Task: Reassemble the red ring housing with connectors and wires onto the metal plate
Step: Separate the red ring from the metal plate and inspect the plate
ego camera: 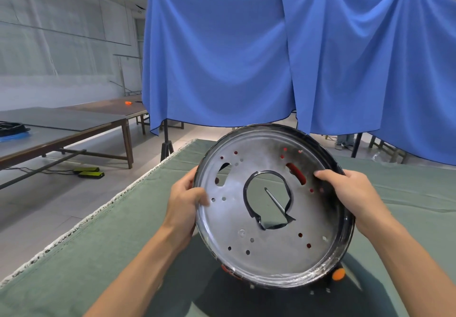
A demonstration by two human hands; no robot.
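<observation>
I hold a round metal plate [269, 247] tilted up above the green-covered table [98, 242], its shiny face toward me. The plate has a dark rim, several small holes and a large central cutout. My left hand [185, 200] grips the left rim, thumb on the face. My right hand [345, 190] grips the upper right rim with fingers curled over it. The red ring housing [297, 173] shows only through a slot and holes, behind the plate. A screwdriver shaft [275, 200] is visible through the central cutout. An orange knob [338, 274] peeks out below the plate.
Blue cloth [246, 57] hangs on stands behind the table. Long wooden tables [74, 129] stand to the left, one with a black coil [12, 129]. Yellow-black devices [90, 172] lie on the floor. The table's left edge runs diagonally.
</observation>
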